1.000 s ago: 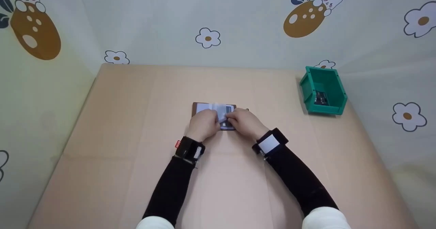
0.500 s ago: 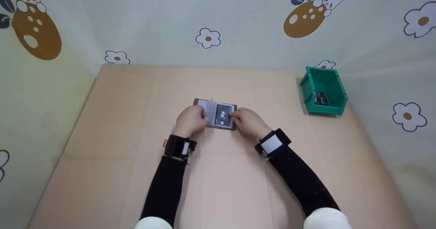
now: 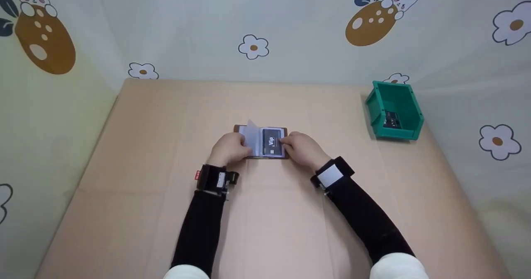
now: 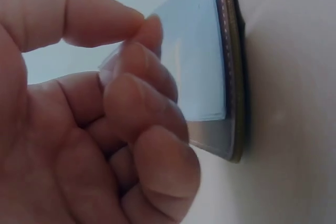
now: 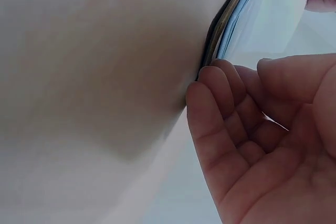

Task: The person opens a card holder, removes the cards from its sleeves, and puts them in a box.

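Note:
A brown-covered card holder lies spread on the table between both hands. In its right-hand sleeve sits a dark card printed "Vip". My left hand pinches a clear plastic page of the holder between thumb and index finger, and the page stands partly raised. Seen from the left wrist, stacked pages lie behind the fingertips, over the stitched cover. My right hand grips the holder's right edge, thumb on top, the other fingers along the cover's side in the right wrist view.
A green bin stands at the table's back right, with dark cards inside. The beige table meets patterned cloth walls at the back and sides.
My left hand has moved left with the plastic page, uncovering the "Vip" card. My right hand stays at the holder's right edge. The holder's left end rose slightly away, then came back level.

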Tool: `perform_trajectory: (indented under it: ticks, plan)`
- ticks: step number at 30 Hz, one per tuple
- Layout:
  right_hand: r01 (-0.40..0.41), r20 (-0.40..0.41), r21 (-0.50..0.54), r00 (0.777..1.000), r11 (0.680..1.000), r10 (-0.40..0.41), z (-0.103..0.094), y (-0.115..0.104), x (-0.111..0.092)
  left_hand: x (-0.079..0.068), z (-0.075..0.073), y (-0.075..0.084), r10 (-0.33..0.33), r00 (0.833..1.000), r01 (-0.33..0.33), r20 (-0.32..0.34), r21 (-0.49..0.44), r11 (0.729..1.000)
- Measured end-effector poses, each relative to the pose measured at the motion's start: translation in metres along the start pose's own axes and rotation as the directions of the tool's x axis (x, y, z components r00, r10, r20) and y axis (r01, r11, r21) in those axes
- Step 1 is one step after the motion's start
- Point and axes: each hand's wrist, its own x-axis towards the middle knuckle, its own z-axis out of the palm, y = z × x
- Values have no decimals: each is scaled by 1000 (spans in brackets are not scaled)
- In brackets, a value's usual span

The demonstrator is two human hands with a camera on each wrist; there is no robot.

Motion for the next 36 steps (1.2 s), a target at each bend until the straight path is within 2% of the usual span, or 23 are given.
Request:
perform_trajectory:
  ticks: [3,6,13,20,26,36]
  plan:
    - [-4,1,-7,1000,1000,4,0,0,1,-1,0,0,-36,999,37,32,-18,999]
    - [-17,9,-14,1000,1000,17,0,-1,2,-1,0,-1,-77,996,78,33,-17,997]
    - [-38,15,-12,999,999,38,0,-1,2,-1,1,-3,-126,992,127,-24,29,991]
    - [-20,16,-32,1000,999,21,1,-1,2,-1,0,-3,-175,982,181,-69,92,979]
    - [-8,1,-34,1000,999,8,1,-2,1,0,3,-4,-190,979,198,-72,141,970]
    - [-11,5,-46,1000,999,11,1,-3,0,-1,3,-6,-197,977,209,-86,173,963]
